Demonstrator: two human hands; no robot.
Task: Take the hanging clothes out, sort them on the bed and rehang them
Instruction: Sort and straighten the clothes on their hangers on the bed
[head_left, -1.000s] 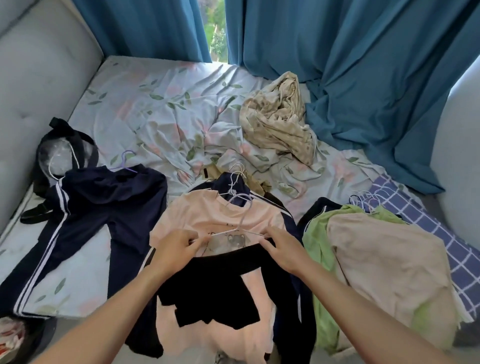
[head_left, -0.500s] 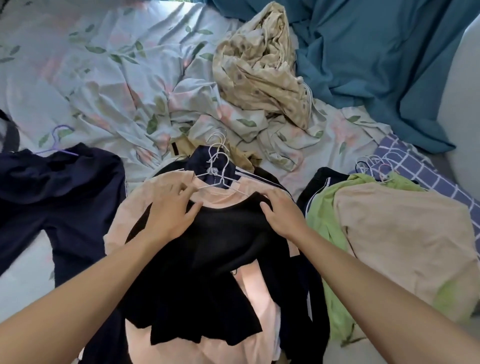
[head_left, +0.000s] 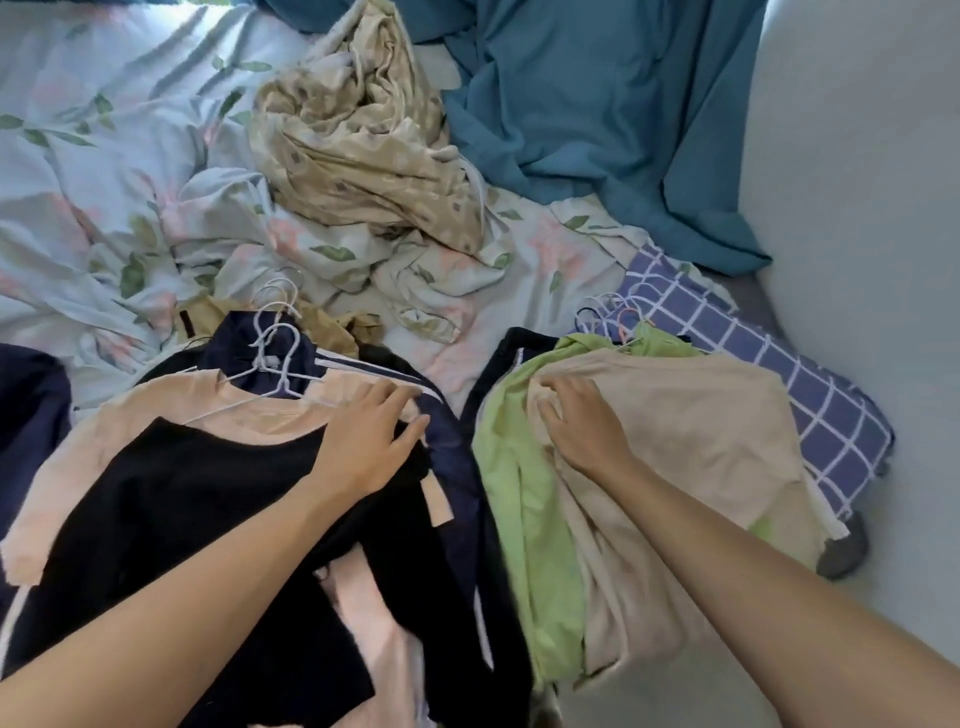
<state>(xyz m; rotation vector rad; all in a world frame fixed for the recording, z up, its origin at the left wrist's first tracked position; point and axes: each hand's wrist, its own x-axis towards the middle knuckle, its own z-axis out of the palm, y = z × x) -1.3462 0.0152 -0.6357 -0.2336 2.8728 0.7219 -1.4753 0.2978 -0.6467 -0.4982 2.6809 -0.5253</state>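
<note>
Here, 2 clothes piles (head_left: 675, 441) on floral bed (head_left: 104, 182).

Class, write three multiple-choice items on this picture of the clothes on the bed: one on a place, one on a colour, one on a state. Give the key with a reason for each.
1. Where does the right hand lie?
A. on the beige top
B. on the blue curtain
C. on the checked cloth

2. What colour is the garment directly under the beige top?
A. red
B. light green
C. white

3. How is the left hand?
A. clenched round a hanger
B. lifted clear of the pile
C. fingers straight, resting on the black top

Key: 1 A, its fingers bunch the beige fabric. 2 B, the light green garment shows along the beige top's left edge. 3 C, the palm lies flat at the black top's upper edge.
</note>
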